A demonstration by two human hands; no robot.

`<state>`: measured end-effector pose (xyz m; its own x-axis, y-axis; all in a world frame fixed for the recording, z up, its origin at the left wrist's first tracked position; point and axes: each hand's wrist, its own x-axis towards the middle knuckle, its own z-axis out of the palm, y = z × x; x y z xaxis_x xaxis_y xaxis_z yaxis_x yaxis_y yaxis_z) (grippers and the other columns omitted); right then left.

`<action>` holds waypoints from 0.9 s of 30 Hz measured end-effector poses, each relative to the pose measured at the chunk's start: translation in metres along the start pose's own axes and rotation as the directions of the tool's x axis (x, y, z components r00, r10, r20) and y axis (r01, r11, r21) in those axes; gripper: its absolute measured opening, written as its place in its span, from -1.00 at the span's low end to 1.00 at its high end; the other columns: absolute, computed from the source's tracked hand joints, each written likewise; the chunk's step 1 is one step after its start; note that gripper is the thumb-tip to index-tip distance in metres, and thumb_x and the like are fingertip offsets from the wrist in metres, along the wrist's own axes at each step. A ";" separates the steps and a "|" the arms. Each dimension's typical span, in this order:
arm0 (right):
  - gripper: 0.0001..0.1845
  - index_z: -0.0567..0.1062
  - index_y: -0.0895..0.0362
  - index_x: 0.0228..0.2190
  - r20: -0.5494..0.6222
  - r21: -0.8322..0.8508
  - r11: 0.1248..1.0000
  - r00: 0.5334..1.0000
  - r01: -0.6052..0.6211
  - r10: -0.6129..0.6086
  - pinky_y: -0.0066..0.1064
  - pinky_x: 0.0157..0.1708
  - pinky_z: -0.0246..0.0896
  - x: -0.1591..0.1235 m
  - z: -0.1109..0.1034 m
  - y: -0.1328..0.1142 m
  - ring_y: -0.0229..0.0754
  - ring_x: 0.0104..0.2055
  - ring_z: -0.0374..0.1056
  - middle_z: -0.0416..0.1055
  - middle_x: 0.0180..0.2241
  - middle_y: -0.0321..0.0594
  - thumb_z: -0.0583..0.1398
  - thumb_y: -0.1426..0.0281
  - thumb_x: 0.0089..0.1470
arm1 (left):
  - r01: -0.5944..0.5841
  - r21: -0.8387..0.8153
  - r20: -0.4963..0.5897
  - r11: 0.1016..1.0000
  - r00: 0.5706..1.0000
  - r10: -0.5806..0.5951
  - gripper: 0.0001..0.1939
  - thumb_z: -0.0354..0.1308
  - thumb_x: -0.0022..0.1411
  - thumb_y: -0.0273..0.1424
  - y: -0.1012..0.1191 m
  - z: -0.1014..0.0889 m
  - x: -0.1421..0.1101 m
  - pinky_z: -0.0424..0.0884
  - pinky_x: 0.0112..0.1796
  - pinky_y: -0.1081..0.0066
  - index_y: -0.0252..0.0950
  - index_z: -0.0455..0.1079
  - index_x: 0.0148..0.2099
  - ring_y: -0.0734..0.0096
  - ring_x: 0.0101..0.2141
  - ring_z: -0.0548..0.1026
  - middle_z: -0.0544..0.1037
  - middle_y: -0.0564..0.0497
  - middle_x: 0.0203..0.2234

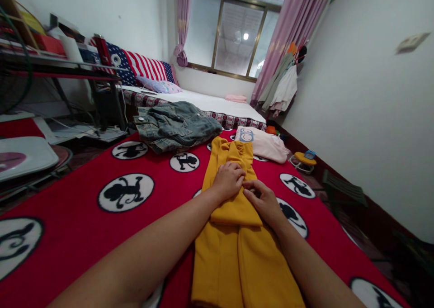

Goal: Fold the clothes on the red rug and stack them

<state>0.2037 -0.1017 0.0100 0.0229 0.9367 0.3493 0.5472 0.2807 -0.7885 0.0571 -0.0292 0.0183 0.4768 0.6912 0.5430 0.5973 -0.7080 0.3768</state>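
Note:
A mustard-yellow garment lies lengthwise in front of me, its far end gathered and a folded-over part ending in a straight hem across its middle. On the upper part rests my left hand, its fingers curled together against the cloth. Beside it, my right hand has thumb and forefinger closed at the right edge of the folded part. The two hands nearly meet. The exact kind of garment cannot be made out. Under it spreads a red blanket with black monkey figures in white circles.
Farther off on the blanket lie a folded denim garment at left and a pale pink garment at right. Beyond stands a bench-like bed. A cluttered desk is at left, a yellow stool at right.

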 end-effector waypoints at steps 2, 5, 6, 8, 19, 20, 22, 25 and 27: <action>-0.72 0.53 0.15 -0.26 0.003 -0.006 1.000 1.000 0.004 -0.004 -0.34 -0.34 0.24 0.000 0.000 0.000 -0.18 -0.37 0.33 0.50 -0.34 -0.16 0.21 0.25 0.01 | -0.003 -0.004 -0.006 1.000 1.000 0.003 -0.77 0.07 0.29 -0.40 0.000 0.001 0.000 0.31 -0.06 0.24 -0.22 0.55 -0.14 0.23 -0.05 0.38 0.53 -0.02 -0.11; -0.72 0.53 0.16 -0.26 0.001 -0.008 1.000 1.000 0.007 -0.007 -0.35 -0.34 0.24 0.000 -0.001 0.000 -0.19 -0.38 0.33 0.50 -0.34 -0.17 0.21 0.25 0.01 | -0.005 -0.009 -0.013 1.000 1.000 0.004 -0.78 0.07 0.28 -0.41 -0.001 0.002 0.000 0.31 -0.06 0.25 -0.22 0.55 -0.14 0.23 -0.05 0.38 0.53 -0.01 -0.12; -0.72 0.53 0.16 -0.26 0.001 -0.007 1.000 1.000 0.008 -0.008 -0.34 -0.34 0.25 0.000 -0.001 0.000 -0.19 -0.38 0.34 0.50 -0.34 -0.17 0.21 0.25 0.02 | -0.005 -0.010 -0.014 1.000 1.000 0.004 -0.78 0.08 0.28 -0.41 -0.001 0.002 0.000 0.31 -0.07 0.24 -0.22 0.55 -0.14 0.23 -0.06 0.38 0.53 -0.01 -0.12; -0.72 0.53 0.15 -0.25 0.001 -0.009 1.000 1.000 0.009 -0.009 -0.34 -0.32 0.25 -0.001 -0.001 0.000 -0.19 -0.37 0.34 0.51 -0.33 -0.17 0.22 0.25 0.02 | -0.005 -0.011 -0.014 1.000 1.000 0.004 -0.78 0.08 0.28 -0.41 -0.001 0.002 0.000 0.31 -0.07 0.24 -0.22 0.55 -0.15 0.23 -0.06 0.38 0.53 -0.01 -0.13; -0.74 0.53 0.14 -0.25 0.005 -0.001 1.000 1.000 0.009 -0.009 -0.33 -0.30 0.27 0.000 -0.001 0.002 -0.18 -0.36 0.36 0.52 -0.32 -0.17 0.22 0.26 0.03 | 0.000 -0.003 0.002 1.000 1.000 0.000 -0.77 0.06 0.28 -0.40 0.000 0.000 0.000 0.31 -0.04 0.25 -0.21 0.55 -0.14 0.24 -0.06 0.38 0.53 -0.03 -0.12; -0.74 0.53 0.14 -0.25 0.007 -0.003 1.000 1.000 0.007 -0.007 -0.33 -0.30 0.27 0.000 0.000 0.002 -0.17 -0.36 0.36 0.52 -0.32 -0.17 0.22 0.26 0.02 | 0.000 -0.002 0.003 1.000 1.000 0.000 -0.77 0.06 0.28 -0.40 0.000 0.000 0.000 0.32 -0.04 0.25 -0.21 0.55 -0.14 0.23 -0.06 0.38 0.53 -0.03 -0.12; -0.73 0.53 0.14 -0.25 0.009 -0.008 1.000 1.000 0.007 -0.006 -0.32 -0.30 0.27 0.000 0.000 0.002 -0.17 -0.35 0.36 0.52 -0.32 -0.16 0.21 0.26 0.03 | 0.001 -0.003 0.006 1.000 1.000 -0.001 -0.77 0.06 0.28 -0.40 0.000 0.000 0.000 0.32 -0.05 0.25 -0.21 0.55 -0.14 0.23 -0.05 0.38 0.53 -0.03 -0.12; -0.73 0.54 0.14 -0.25 0.009 -0.018 1.000 1.000 0.016 -0.015 -0.32 -0.29 0.28 0.000 -0.001 0.002 -0.17 -0.34 0.37 0.52 -0.31 -0.16 0.21 0.26 0.03 | 0.001 -0.006 0.004 1.000 1.000 -0.001 -0.77 0.06 0.28 -0.40 0.000 0.000 0.000 0.31 -0.05 0.24 -0.22 0.55 -0.14 0.23 -0.05 0.38 0.53 -0.03 -0.12; -0.74 0.54 0.14 -0.26 0.003 -0.023 1.000 1.000 0.020 -0.020 -0.33 -0.30 0.28 0.000 -0.001 0.001 -0.17 -0.35 0.37 0.52 -0.31 -0.16 0.21 0.26 0.03 | 0.000 -0.008 0.001 1.000 1.000 0.000 -0.77 0.06 0.28 -0.40 0.000 0.001 0.000 0.31 -0.05 0.24 -0.22 0.55 -0.14 0.23 -0.05 0.38 0.53 -0.03 -0.11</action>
<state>0.2050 -0.1013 0.0093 0.0095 0.9316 0.3633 0.5667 0.2943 -0.7696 0.0573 -0.0290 0.0177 0.4773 0.6915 0.5422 0.5925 -0.7089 0.3826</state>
